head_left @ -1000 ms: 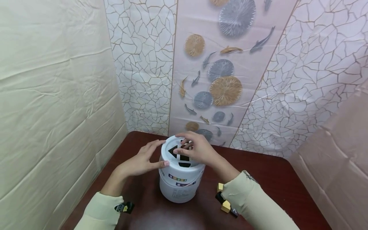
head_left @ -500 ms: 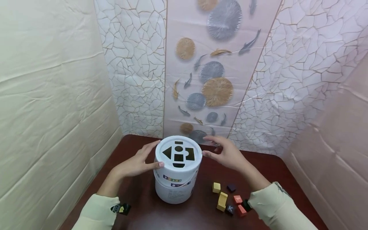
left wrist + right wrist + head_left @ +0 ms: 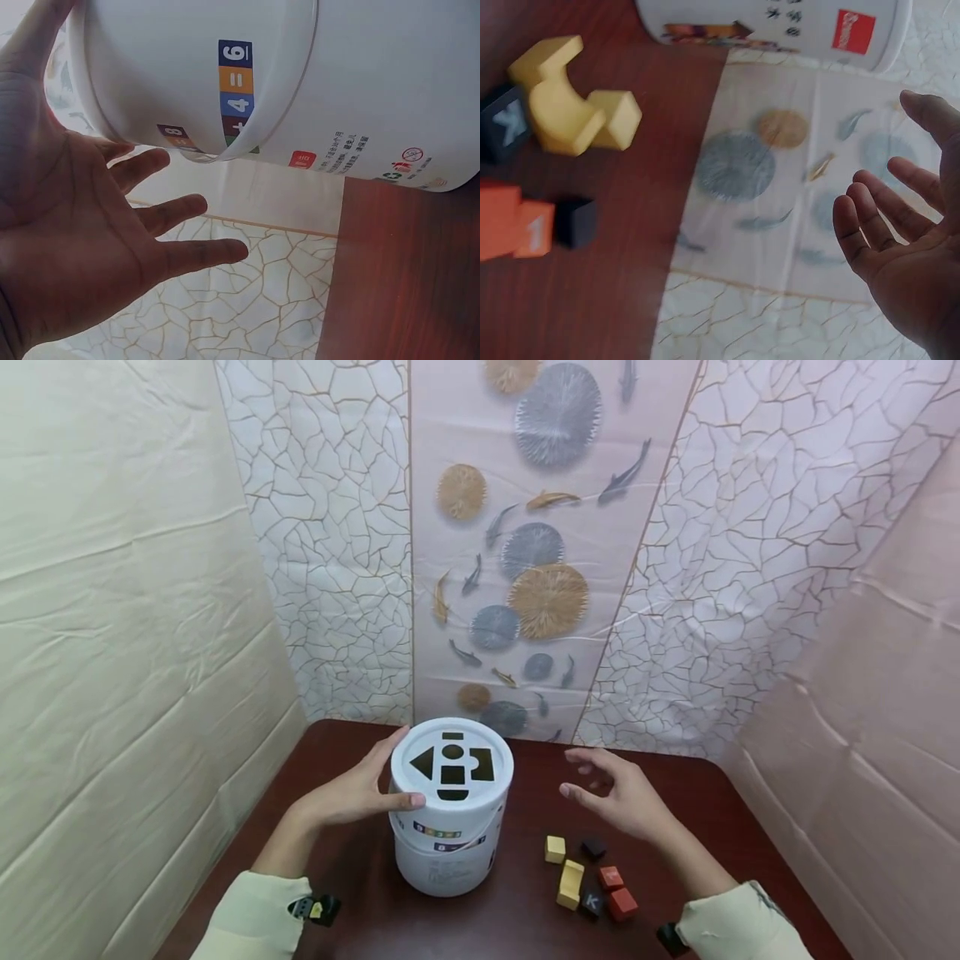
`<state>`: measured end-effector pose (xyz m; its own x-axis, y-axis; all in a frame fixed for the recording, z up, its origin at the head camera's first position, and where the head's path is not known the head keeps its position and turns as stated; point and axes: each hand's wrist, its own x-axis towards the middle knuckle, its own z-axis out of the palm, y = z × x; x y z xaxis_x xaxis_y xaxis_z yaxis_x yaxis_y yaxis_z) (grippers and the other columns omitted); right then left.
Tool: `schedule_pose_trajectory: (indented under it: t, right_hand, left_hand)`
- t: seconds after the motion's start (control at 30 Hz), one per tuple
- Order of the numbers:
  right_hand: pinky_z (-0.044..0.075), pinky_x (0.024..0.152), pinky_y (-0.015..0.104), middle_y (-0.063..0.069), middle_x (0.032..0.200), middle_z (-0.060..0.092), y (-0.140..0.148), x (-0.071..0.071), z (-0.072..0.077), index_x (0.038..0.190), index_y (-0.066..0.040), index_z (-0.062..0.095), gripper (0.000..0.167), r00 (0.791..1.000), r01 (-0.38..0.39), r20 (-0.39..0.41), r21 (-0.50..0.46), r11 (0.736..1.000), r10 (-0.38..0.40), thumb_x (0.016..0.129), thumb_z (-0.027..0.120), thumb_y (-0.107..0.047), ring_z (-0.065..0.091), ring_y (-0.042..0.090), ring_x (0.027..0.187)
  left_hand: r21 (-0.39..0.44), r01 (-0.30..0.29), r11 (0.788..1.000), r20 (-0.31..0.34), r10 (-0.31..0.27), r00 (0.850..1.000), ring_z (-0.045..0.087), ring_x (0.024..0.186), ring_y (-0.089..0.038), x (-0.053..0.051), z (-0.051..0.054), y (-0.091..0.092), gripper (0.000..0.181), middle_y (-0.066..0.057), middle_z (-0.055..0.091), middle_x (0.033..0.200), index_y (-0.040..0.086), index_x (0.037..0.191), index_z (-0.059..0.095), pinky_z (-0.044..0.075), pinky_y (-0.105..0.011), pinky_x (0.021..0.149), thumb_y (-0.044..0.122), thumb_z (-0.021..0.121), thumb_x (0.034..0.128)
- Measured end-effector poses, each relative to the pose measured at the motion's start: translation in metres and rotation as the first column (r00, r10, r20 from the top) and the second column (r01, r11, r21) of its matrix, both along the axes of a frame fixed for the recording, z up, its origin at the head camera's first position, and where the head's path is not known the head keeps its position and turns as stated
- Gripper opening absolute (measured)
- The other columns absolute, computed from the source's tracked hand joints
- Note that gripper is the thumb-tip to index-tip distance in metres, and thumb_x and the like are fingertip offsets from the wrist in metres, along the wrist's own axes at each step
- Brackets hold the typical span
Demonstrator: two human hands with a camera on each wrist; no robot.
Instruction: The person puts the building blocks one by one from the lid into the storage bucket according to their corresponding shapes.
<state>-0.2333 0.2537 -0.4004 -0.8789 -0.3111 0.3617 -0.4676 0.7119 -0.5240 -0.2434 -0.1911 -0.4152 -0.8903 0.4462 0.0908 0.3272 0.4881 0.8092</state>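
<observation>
A white bucket [image 3: 442, 860] stands upright on the table, its white lid [image 3: 480, 793] cut with several shaped holes, a triangle and a circle among them. My left hand [image 3: 352, 793] rests against the lid's left rim, thumb at the front and fingers stretched toward the back. In the left wrist view those fingers spread beside the bucket wall, which carries number stickers. Right of the bucket, my right hand [image 3: 618, 793] hovers over the table with loosely bent fingers and nothing in it. Nearest below it are a yellow cube [image 3: 555, 849] and a black block [image 3: 593, 847].
A yellow block with a curved notch [image 3: 570, 885], a black block marked K [image 3: 592, 904] and two red blocks [image 3: 622, 904] lie front right on the dark red-brown table [image 3: 360, 893]. A patterned cloth wall [image 3: 525, 527] rises behind the table.
My right hand has left the lid and moved right, over toward the blocks, uncovering the holes. The left hand stays at the rim. The view has shifted slightly right.
</observation>
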Motion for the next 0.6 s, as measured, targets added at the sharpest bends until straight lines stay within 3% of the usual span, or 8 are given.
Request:
schedule_pose_trajectory:
  t: [0.3,0.47,0.6]
  right_hand:
    - [0.063,0.09,0.041,0.001,0.13,0.077,0.04,0.009,-0.029,0.143,-0.018,0.071,0.054,0.995,0.095,0.023,0.064,0.993,-0.096,0.097,0.086,-0.044,0.075,0.025,0.116]
    - [0.064,0.088,0.041,0.003,0.128,0.079,0.056,0.013,-0.044,0.138,-0.016,0.074,0.051,0.993,0.115,0.025,0.076,0.99,-0.117,0.094,0.091,-0.035,0.076,0.03,0.117]
    - [0.062,0.092,0.047,0.001,0.125,0.08,0.064,0.014,-0.06,0.136,-0.017,0.075,0.05,0.99,0.13,0.051,0.08,0.988,-0.135,0.091,0.093,-0.032,0.075,0.032,0.118]
  left_hand:
    - [-0.066,-0.028,0.997,-0.067,0.023,0.997,0.023,0.168,-0.043,-0.001,0.008,-0.001,0.119,-0.014,0.022,0.181,0.029,0.178,0.016,0.03,-0.08,0.126,0.058,0.088,0.089]
    - [-0.067,-0.027,0.997,-0.059,0.023,0.998,0.022,0.169,-0.043,0.0,0.005,-0.002,0.119,-0.014,0.022,0.182,0.028,0.178,0.016,0.03,-0.079,0.126,0.058,0.089,0.0889]
    - [-0.066,-0.026,0.997,-0.055,0.022,0.998,0.022,0.168,-0.043,0.001,0.001,-0.003,0.119,-0.015,0.022,0.182,0.028,0.178,0.016,0.03,-0.08,0.126,0.057,0.089,0.0891]
